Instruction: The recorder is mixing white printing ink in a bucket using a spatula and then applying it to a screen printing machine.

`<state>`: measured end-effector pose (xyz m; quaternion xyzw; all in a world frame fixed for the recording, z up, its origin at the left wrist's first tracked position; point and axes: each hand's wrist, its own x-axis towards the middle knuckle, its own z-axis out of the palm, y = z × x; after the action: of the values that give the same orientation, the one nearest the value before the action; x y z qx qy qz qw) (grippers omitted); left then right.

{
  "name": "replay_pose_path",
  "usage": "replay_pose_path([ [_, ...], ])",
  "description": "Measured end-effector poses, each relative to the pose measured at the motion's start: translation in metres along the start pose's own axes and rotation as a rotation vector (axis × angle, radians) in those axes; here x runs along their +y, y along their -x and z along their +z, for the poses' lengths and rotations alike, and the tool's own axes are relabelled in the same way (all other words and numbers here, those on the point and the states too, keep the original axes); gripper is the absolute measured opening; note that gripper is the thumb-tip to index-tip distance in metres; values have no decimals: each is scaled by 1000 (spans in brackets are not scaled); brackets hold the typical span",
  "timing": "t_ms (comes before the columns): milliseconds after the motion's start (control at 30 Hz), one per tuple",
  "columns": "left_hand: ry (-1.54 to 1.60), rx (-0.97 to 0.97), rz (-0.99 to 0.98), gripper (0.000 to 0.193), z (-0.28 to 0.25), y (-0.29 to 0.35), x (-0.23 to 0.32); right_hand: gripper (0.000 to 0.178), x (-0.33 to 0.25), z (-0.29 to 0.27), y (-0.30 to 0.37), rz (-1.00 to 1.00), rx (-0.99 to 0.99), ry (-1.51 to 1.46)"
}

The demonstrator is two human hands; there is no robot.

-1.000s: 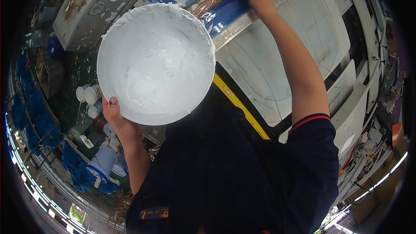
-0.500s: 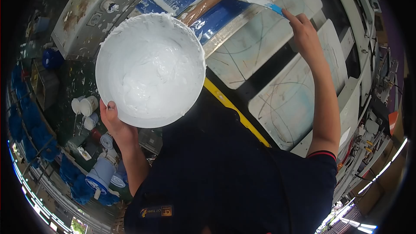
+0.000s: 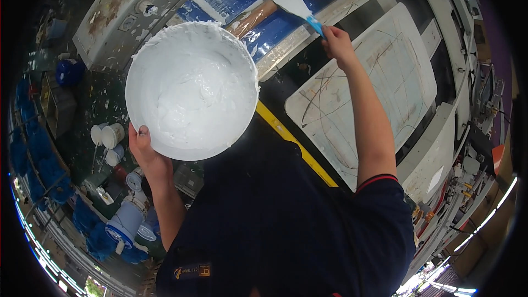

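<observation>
My left hand [image 3: 147, 154] grips the lower left rim of a white bucket [image 3: 245, 118], thumb over the edge. The bucket is tipped so that its opening faces me, showing thick white paste [image 3: 184, 99] inside and smeared along the rim. Ahead and to the right, my right hand [image 3: 338, 48] is closed around the blue handle of a spatula [image 3: 289, 0]. White paste covers the spatula's wide blade, which is over a blue screen frame [image 3: 270, 30] streaked with the same paste.
A pale, line-marked flat board [image 3: 379, 85] lies under my right forearm. Between it and my body runs a yellow bar [image 3: 283, 135]. A grey machine housing [image 3: 118, 16] stands at the far left; several paint-stained pails [image 3: 127, 220] sit on the floor at left.
My right hand has moved left and slightly farther away with the spatula. The boards beneath have shifted; one large board shows where two did. The bucket has barely moved.
</observation>
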<state>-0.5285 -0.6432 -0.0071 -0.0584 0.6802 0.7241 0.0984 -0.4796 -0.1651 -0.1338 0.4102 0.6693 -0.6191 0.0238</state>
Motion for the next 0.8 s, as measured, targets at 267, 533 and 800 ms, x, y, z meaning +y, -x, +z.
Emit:
replay_pose_path([
  [267,-155,31,64,21,5,-3,4,28,-115,-76,154,-129,98,367],
  [533,-344,-101,12,25,47,4,44,17,-259,30,232,-832,-178,1326],
  [800,-471,-127,191,35,65,-1,44,26,-170,58,160,-602,-599,1092],
])
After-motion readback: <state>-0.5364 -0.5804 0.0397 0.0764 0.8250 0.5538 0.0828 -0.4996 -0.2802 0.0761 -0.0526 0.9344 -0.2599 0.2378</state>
